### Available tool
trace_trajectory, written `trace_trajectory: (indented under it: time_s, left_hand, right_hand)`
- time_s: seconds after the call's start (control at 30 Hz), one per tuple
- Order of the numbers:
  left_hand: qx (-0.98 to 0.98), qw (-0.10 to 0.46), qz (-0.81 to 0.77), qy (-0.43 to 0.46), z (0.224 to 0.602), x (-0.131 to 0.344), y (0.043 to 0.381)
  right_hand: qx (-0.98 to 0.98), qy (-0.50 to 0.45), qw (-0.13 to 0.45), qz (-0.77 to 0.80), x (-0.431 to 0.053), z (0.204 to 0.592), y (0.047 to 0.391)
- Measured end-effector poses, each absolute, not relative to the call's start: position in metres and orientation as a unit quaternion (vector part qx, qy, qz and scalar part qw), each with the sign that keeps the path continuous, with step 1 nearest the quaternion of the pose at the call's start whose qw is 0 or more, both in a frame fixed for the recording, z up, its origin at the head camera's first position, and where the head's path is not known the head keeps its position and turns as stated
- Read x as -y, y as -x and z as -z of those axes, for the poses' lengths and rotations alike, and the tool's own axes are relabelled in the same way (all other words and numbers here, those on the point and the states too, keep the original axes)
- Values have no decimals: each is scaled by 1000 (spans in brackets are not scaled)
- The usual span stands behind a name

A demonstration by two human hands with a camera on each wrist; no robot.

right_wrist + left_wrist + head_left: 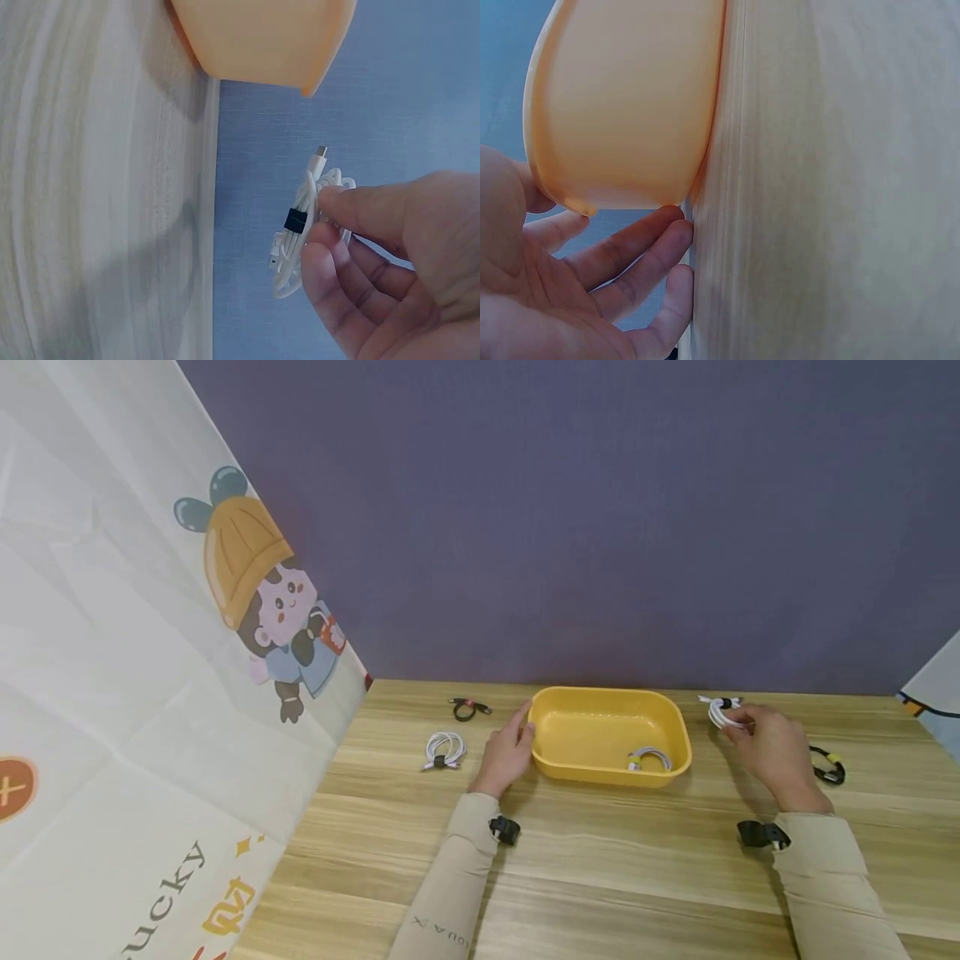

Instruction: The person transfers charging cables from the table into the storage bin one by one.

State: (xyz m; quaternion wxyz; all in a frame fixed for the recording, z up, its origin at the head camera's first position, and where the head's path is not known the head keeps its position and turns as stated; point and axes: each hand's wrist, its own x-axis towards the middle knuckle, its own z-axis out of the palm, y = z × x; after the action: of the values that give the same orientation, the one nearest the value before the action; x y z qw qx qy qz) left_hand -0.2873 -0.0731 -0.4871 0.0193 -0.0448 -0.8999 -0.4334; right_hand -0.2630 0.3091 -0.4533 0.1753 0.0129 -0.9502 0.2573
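My right hand (772, 752) pinches a coiled white charging cable (307, 217) between thumb and fingers, to the right of a yellow bin (600, 693). A black tie wraps the coil, and in the right wrist view it hangs off the tabletop. Against the bin's left end rests my left hand (506, 756), its fingers (622, 251) fairly straight and touching the wall and rim. Inside the bin, toward its near right corner, lies a coiled light cable (652, 756) with a yellow tie.
Left of the bin lie a small black cable (467, 710) and a coiled white cable (446, 748). Beyond my right hand is a black cable (831, 770) with a yellow tie. A dark blue panel (600, 527) stands behind the wooden table (622, 868).
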Motion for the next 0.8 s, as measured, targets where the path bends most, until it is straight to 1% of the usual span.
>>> trace_trajectory:
  time_s: [0.37,0.8]
  left_hand:
    - [899,16,435,41,487,73,287]
    - [902,29,427,45,489,73,288]
  right_hand:
    - [947,-16,185,-260,-305,448,261]
    - [947,-20,191,-257,-302,445,261]
